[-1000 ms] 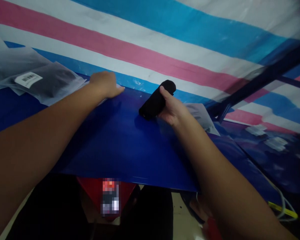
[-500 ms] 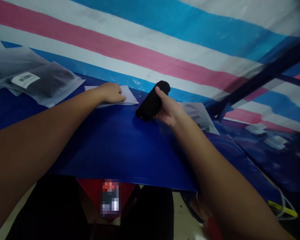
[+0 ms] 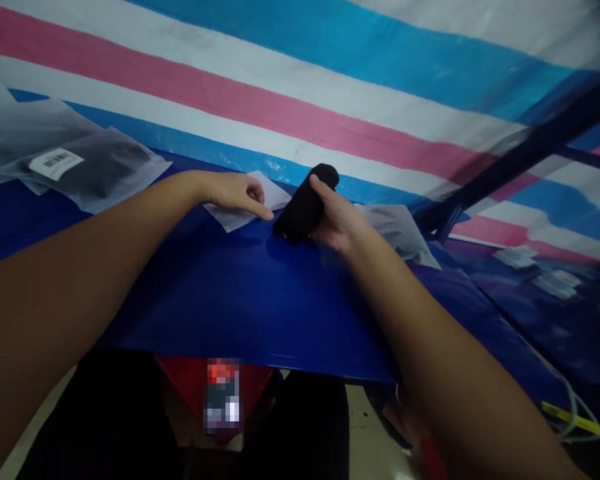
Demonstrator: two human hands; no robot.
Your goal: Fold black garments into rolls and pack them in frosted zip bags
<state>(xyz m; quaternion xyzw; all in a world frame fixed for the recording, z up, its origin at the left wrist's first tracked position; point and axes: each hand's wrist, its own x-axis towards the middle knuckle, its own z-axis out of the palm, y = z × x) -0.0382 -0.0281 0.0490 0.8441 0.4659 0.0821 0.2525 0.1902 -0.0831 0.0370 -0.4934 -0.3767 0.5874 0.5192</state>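
My right hand (image 3: 337, 220) is wrapped round a rolled black cloth (image 3: 306, 202), which stands tilted on the blue table top (image 3: 240, 293). Just left of the roll, my left hand (image 3: 235, 193) pinches a small flat clear plastic bag (image 3: 245, 203) and rests on it. The fingers of that hand point toward the roll and nearly touch it.
Packed dark garments in clear bags with a barcode label (image 3: 55, 163) lie at the far left. Another crumpled plastic bag (image 3: 400, 230) sits behind my right wrist. A striped pink, white and blue tarp (image 3: 330, 87) backs the table. A red object (image 3: 200, 387) lies under the table edge.
My left hand has dragged the small plastic bag rightward across the table, from the back edge to right beside the black roll. The right hand has kept the roll nearly still.
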